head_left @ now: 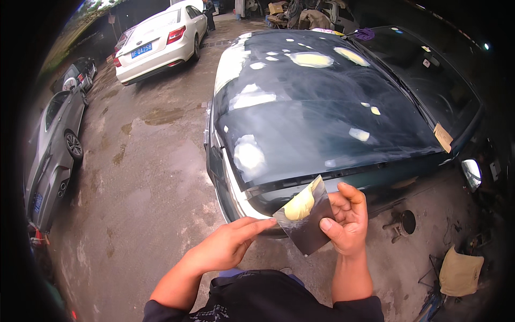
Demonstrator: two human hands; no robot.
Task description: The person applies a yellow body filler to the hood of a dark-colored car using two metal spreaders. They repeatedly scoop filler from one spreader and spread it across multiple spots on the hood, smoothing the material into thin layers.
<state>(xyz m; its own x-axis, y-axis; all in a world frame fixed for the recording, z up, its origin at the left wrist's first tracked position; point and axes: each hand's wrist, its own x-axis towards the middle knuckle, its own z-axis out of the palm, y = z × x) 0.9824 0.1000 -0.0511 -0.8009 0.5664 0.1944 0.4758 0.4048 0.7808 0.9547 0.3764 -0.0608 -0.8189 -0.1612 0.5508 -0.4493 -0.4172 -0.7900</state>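
Note:
My right hand (347, 221) holds a thin, dark four-sided putty plate (309, 236), thumb on its face and fingers curled behind. A thick smear of pale yellow putty (300, 205) lies on the plate's upper left part. My left hand (232, 240) reaches in from the left with its index finger stretched out, the tip at the plate's left corner. Its lower fingers are partly hidden, and I see nothing held in them. Just beyond both hands is a dark car hood (322, 123), dull and scuffed, with several pale filler patches (250, 155).
A side mirror (471, 175) sticks out at the right, near a tan cardboard piece (442, 138) by the windshield. A round stool (406, 222) and a tan folding chair (460, 272) stand lower right. A white car (161, 40) and a grey car (56, 145) are parked left.

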